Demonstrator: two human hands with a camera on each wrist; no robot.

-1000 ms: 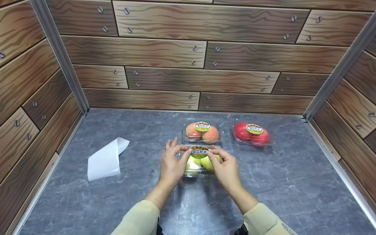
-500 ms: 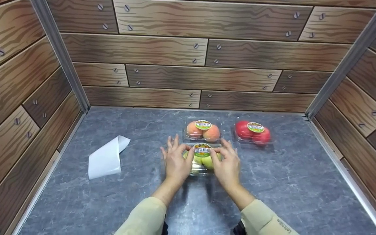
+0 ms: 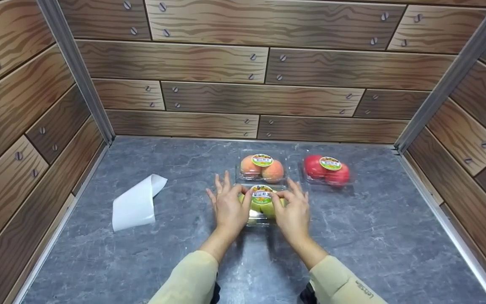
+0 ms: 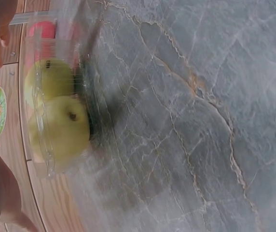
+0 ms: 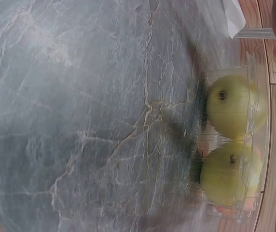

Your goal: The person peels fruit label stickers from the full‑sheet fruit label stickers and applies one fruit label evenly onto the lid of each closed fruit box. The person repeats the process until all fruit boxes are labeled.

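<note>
An oval fruit sticker [image 3: 262,194] with a green rim and printed characters is held between both hands. My left hand [image 3: 231,213] pinches its left edge between thumb and index finger, the other fingers spread. At its right edge, the thumb and index finger of my right hand [image 3: 294,215] pinch it the same way. Below the sticker, a clear plastic box [image 3: 260,222] with two yellow-green apples [image 5: 232,106] stands on the grey marbled table. In the left wrist view the sticker [image 4: 1,111] stands a little off the box lid.
Behind sits a clear box with two peaches [image 3: 273,172] bearing a similar sticker [image 3: 262,160]. To its right is another stickered box with two red fruits [image 3: 314,167]. A curled white sheet [image 3: 133,205] lies at left. Wood-patterned walls [image 3: 209,97] enclose the table [image 3: 378,240].
Both hands have shifted slightly over the apple box, still pinching the sticker. The outer fingers of both hands have lifted and spread. The boxes and the white sheet stay in place.
</note>
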